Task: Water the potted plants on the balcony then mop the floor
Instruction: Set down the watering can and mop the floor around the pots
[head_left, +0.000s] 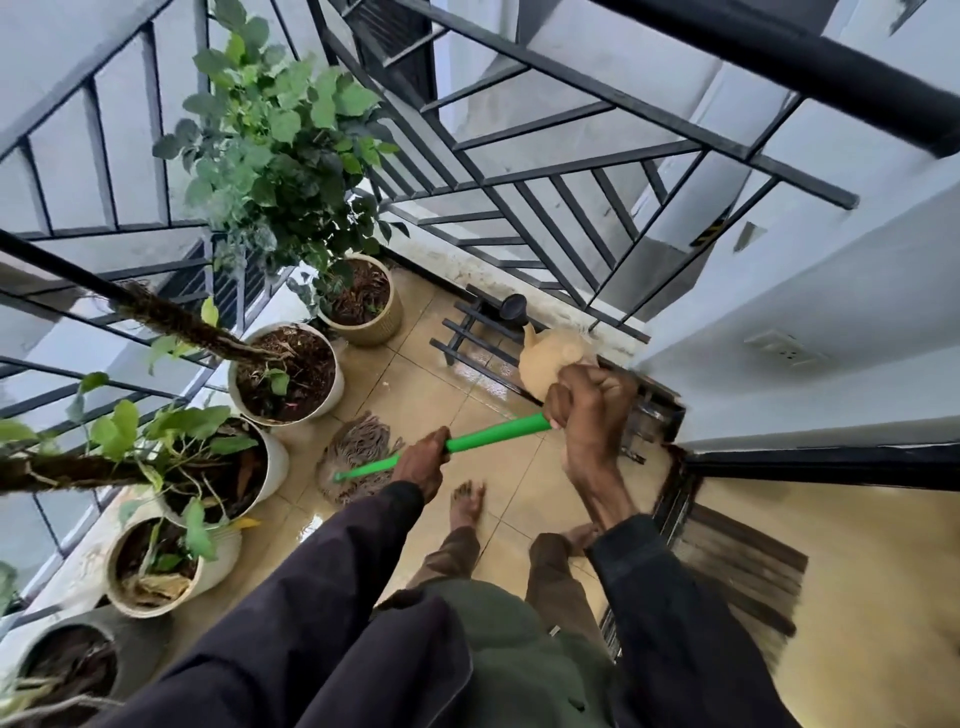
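On the near side of the mop head (353, 457), both hands clamp the green handle (493, 433), the right hand (592, 402) at its top, the left hand (422, 462) lower down; the mop head lies on the wet floor (467, 395) just beside the pots (278, 460); short, flat strokes there should let the strings skirt the pots; beyond the mop head, work round the watering can (550, 358).
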